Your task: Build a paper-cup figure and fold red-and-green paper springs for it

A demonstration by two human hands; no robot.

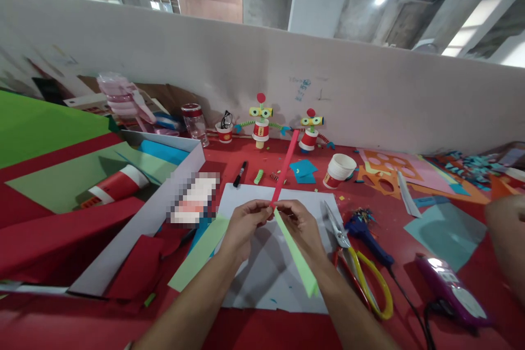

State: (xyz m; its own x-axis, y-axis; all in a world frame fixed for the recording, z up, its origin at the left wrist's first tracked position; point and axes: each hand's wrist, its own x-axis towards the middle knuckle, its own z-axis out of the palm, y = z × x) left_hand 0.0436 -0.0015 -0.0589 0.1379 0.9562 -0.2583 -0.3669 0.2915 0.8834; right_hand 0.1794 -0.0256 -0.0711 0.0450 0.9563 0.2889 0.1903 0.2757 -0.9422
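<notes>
The left hand [241,227] and right hand [303,224] pinch narrowly where a red strip [287,167] and a green strip [295,254] meet, probably to keep the ends aligned. The red one reaches away from the grip, the green one back between the forearms. White paper [262,290] lies beneath, perhaps shielding the table [246,333]; scissors [371,290] sit right of the grip, seemingly for easy reach.

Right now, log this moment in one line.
left hand: pinching red strip, near end | right hand: pinching green strip, far end | strips: meeting between hands | scissors: right of hands
</notes>
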